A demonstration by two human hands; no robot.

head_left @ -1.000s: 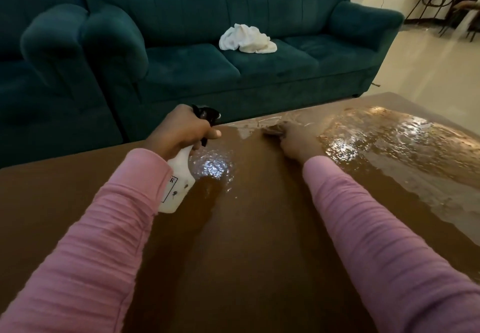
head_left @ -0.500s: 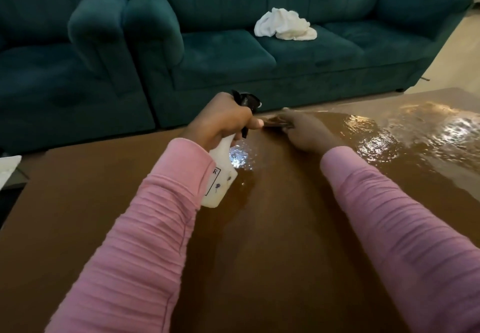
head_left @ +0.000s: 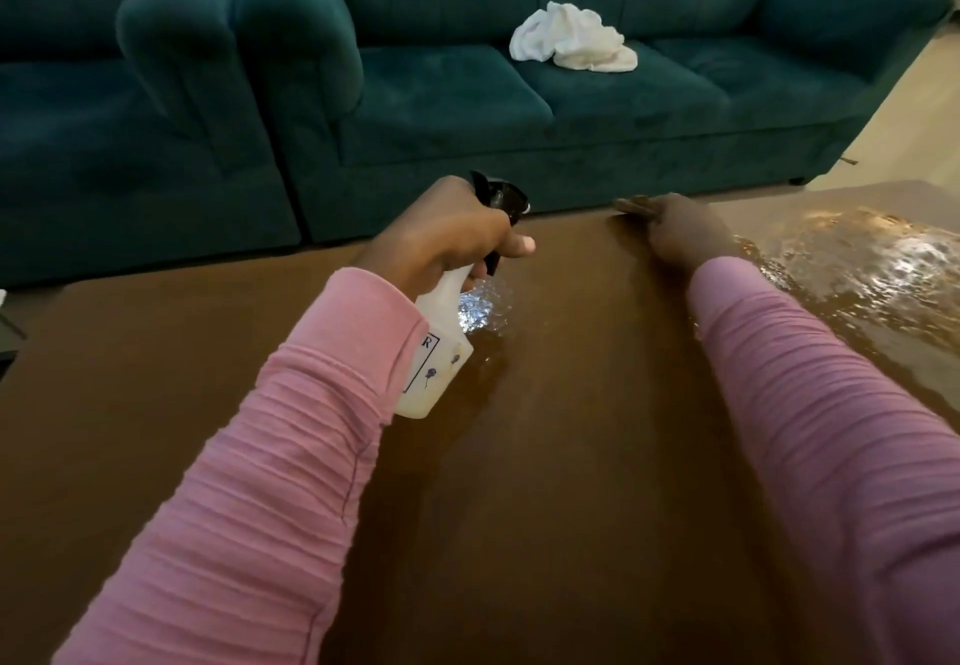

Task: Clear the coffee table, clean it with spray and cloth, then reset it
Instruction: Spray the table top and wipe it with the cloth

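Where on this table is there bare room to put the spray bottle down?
The table is bare left of the left sleeve, out to its left edge, and in the strip between the two sleeves. Right of the right hand the top looks wet and shiny. The left hand holds the bottle.

A deep teal sofa (head_left: 519, 108) with a buttoned back stands straight ahead, and a matching teal armchair (head_left: 104, 119) sits tight against its rolled arm. Pale, dimly lit floor (head_left: 914, 113) shows beyond the far end.
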